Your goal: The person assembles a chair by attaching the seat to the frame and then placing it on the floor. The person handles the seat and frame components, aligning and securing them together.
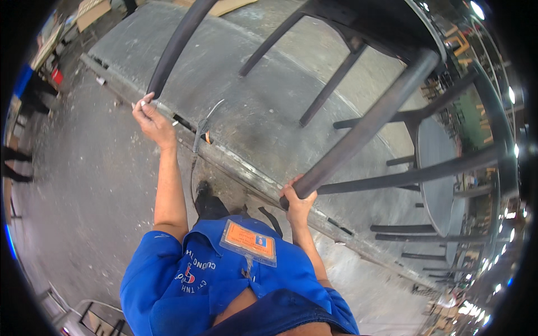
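The right hand (297, 203) wraps around the end of one leg of a dark chair (386, 22). The left hand (154, 124) has its fingers at the tip of another leg; how tight they hold, one cannot tell. The chair is tipped over the big grey platform (269, 145), and whether its far legs touch the platform is hard to see. A thin strap (197, 133) hangs over the platform's near edge. More dark chairs (438, 185) are at the platform's right end.
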`<state>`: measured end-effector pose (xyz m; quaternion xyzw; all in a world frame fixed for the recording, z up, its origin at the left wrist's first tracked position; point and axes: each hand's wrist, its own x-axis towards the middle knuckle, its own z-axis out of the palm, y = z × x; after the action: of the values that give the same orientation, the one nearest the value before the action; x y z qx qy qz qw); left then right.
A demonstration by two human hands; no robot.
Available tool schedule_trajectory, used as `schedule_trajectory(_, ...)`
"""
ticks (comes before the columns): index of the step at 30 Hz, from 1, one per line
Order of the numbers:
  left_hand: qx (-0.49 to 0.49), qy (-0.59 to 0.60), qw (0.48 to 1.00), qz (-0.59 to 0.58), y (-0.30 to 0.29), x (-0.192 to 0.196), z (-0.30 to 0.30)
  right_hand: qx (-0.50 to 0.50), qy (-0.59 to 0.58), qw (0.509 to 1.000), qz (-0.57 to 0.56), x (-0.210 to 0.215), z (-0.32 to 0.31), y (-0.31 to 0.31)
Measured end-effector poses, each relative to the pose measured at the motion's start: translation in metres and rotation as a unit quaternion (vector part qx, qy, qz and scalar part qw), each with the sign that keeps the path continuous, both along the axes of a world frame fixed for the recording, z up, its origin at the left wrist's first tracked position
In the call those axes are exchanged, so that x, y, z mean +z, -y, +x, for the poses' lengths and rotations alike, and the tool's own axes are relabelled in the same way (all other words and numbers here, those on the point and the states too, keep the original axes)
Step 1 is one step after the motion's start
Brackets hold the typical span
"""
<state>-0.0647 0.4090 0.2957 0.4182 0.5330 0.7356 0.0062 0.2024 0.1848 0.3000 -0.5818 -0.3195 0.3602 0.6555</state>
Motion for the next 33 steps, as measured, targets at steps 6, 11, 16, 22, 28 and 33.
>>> schedule_trajectory(6,0.016,-0.069,0.997,0.038,-0.033,0.02,-0.033,-0.008,-0.035,0.999,0.028,0.02,0.017,-0.016)
schedule_trajectory(11,-0.112,-0.051,0.992,-0.027,-0.09,0.052,-0.018,0.005,-0.031,0.997,0.068,0.059,0.037,-0.043)
schedule_trajectory(16,-0.154,-0.051,0.987,0.02,-0.123,0.061,0.012,-0.018,-0.015,0.998,0.063,0.084,0.052,-0.065)
schedule_trajectory(22,-0.222,0.061,0.969,0.085,-0.138,0.076,0.014,-0.034,-0.004,0.997,0.069,0.084,0.052,-0.066)
schedule_trajectory(28,-0.221,0.055,0.973,0.019,-0.127,0.081,-0.007,-0.077,0.019,0.996,0.045,0.06,0.022,-0.046)
schedule_trajectory(33,-0.164,-0.009,0.986,-0.01,-0.126,0.053,-0.027,-0.107,0.079,0.991,-0.012,0.041,-0.009,-0.034)
